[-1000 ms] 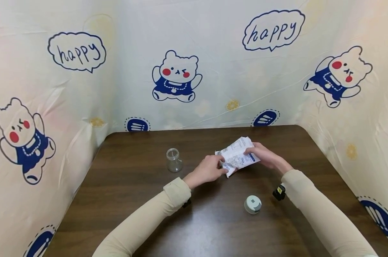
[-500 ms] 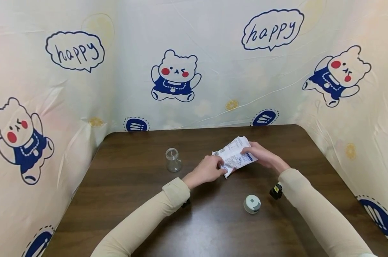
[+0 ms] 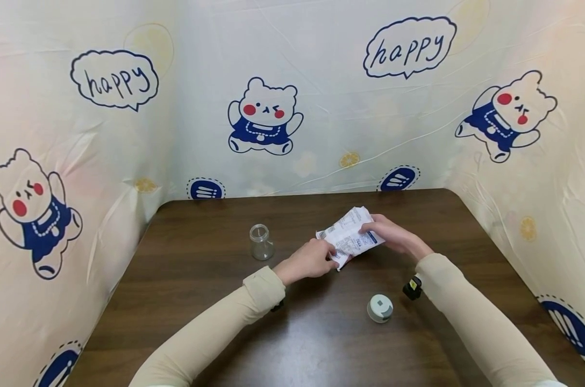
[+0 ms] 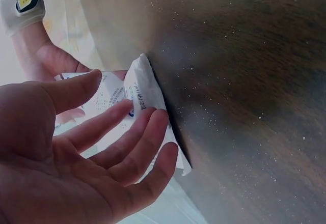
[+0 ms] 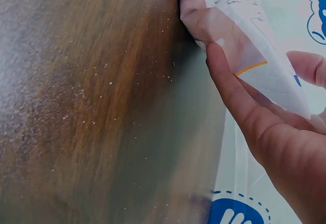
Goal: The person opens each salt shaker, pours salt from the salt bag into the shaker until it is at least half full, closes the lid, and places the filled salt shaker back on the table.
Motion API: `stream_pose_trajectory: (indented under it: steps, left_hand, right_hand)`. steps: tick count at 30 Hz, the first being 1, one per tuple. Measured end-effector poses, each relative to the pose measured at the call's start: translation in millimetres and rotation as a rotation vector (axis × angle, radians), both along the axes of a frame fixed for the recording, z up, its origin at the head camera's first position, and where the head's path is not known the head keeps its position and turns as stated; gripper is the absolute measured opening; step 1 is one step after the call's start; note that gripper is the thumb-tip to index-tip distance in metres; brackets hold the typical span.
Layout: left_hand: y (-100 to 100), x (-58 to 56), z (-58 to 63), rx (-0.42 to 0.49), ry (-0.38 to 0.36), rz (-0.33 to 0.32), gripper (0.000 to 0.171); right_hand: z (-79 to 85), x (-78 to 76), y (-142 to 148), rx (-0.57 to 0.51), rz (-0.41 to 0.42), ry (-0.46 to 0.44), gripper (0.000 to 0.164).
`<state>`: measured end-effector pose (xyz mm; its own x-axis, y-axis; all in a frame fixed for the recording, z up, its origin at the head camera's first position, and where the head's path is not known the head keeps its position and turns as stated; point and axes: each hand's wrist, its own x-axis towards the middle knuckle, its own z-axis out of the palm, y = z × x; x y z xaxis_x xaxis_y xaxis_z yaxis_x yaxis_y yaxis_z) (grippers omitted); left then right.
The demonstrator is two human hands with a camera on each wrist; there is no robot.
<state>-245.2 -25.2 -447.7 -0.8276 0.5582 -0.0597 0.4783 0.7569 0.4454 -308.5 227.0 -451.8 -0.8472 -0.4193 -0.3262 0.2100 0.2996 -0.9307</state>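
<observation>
A white printed packet (image 3: pixel 347 232) with blue and black lettering is held above the table by my right hand (image 3: pixel 395 235), thumb on its upper face and fingers beneath. The right wrist view shows a see-through part of the packet (image 5: pixel 232 40) with an orange line. My left hand (image 3: pixel 307 261) is at the packet's near left end. In the left wrist view, the left hand's fingers (image 4: pixel 145 150) are loosely bent in front of the packet, thumb apart; whether they touch it is hard to tell. Left of the hands, an uncovered clear glass jar (image 3: pixel 262 244) stands upright.
A round pale lid (image 3: pixel 380 308) lies on the dark wooden table (image 3: pixel 200 236), between the forearms. Small pale specks dot the tabletop in both wrist views. A printed cloth (image 3: pixel 321 107) hangs around the table's back and sides.
Both hands and the packet have shifted slightly to the left. The jar and the lid have stayed in place.
</observation>
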Motion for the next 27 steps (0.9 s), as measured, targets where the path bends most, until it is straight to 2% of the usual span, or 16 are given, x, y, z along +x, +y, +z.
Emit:
stream_pose_trajectory:
  steps: [4, 10, 19, 27]
  left_hand:
    - [-2, 0.2, 0.2, -0.028, 0.001, -0.035, 0.019]
    - [-6, 0.5, -3.0, -0.068, 0.009, -0.07, 0.032]
    - [-9, 7.5, 0.8, -0.085, 0.036, -0.09, 0.019]
    - [-10, 8.4, 0.9, -0.119, 0.039, -0.1, 0.02]
  right_hand:
    - [2.1, -1.2, -4, 0.006, 0.01, -0.008, 0.061]
    - [4.5, -1.9, -8, 0.009, 0.031, -0.002, 0.065]
    - [2.6, -6.2, -15, 0.009, 0.059, 0.013, 0.063]
    - [2.2, -7.9, -17, -0.009, 0.058, 0.0, 0.066]
